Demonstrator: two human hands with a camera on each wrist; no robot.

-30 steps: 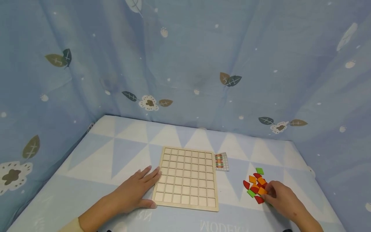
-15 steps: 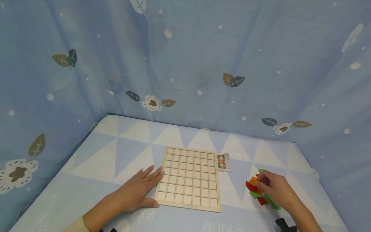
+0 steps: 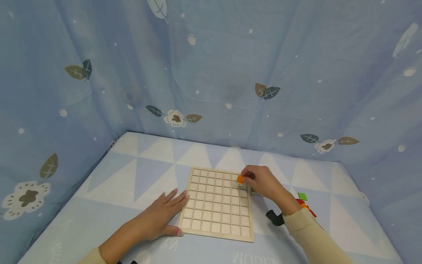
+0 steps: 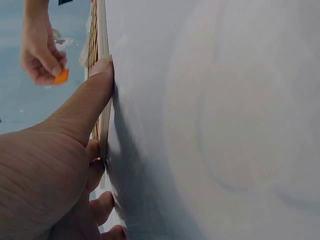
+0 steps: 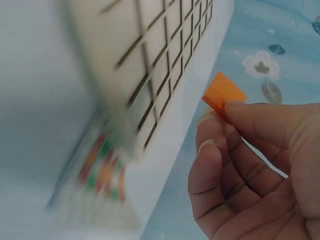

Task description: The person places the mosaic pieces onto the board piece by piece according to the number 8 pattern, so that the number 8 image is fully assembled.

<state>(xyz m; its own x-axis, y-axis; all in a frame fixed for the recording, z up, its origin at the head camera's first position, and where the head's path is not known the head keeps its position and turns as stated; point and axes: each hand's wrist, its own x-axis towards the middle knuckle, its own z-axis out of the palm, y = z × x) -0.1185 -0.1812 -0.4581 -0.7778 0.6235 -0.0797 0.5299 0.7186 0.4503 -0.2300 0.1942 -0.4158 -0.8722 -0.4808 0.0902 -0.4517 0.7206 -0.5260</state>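
Note:
In the head view a wooden grid board (image 3: 215, 205) of square recesses lies flat, its visible cells bare. My left hand (image 3: 158, 216) rests along the board's left edge, fingers spread and straight, thumb near the front corner; the left wrist view shows that thumb (image 4: 85, 100) against the rim. Between thumb and fingertips my right hand (image 3: 263, 181) pinches an orange tile (image 5: 223, 95), held above the board's far right corner. A pattern card (image 5: 102, 170) with red, green and orange shapes lies beside the board, mostly hidden by the right hand in the head view.
Right of the board lies a pile of red and orange pieces (image 3: 304, 206), partly covered by the right sleeve (image 3: 310, 231), with a green tile (image 3: 302, 196) behind it. A patterned blue curtain (image 3: 211, 73) stands at the back and sides of the cloth-covered table (image 3: 155, 146).
My right hand was picking in the pile of pieces; it has moved left and away from me to the board, carrying an orange tile. The left hand stays on the board's edge.

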